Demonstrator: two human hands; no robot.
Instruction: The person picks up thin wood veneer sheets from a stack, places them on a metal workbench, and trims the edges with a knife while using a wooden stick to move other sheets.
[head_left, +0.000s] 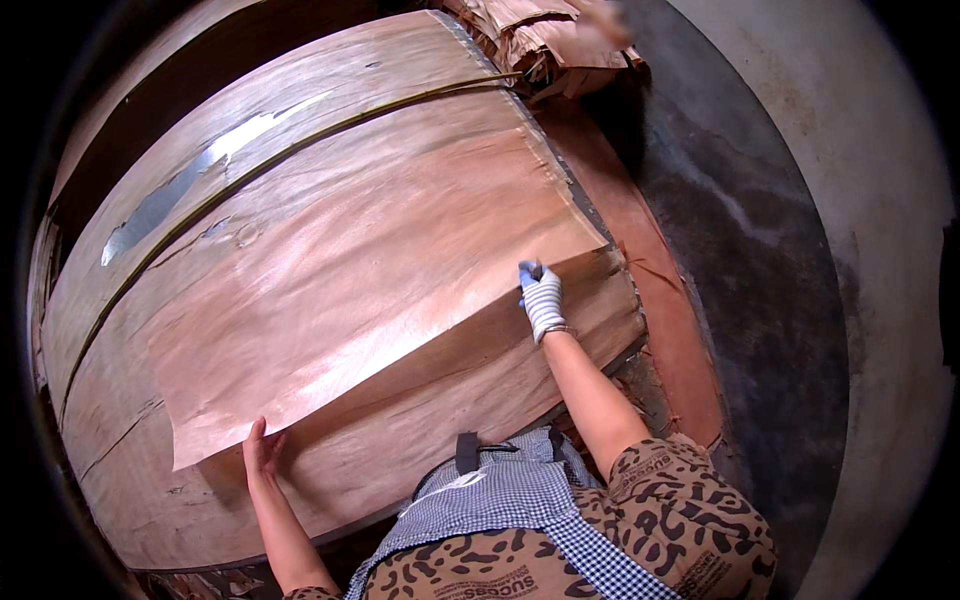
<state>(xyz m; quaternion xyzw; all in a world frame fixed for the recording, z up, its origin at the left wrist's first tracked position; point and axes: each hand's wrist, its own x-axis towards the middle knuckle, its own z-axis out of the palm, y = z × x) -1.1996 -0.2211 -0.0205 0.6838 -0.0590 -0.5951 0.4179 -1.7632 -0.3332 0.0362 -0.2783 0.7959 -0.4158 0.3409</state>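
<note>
A thin reddish sheet of wood veneer (370, 260) lies across a larger, paler veneer surface (430, 440), its near edge lifted off it. My bare left hand (262, 450) holds that edge near its left corner, thumb on top and fingers partly hidden underneath. My right hand (542, 300), in a white and blue striped glove, is closed on the same edge farther right. Its fingertips are partly hidden. The sheet's far side rests on the surface, and light shines off the raised part.
A long thin strip (300, 148) bends across the surface beyond the sheet. Past it, a torn gap (190, 185) shows something shiny grey. Stacked ragged veneer (545, 45) stands at the far right, beside a blurred patch. Reddish veneer (675, 330) lies along the right edge, above dark floor (760, 330).
</note>
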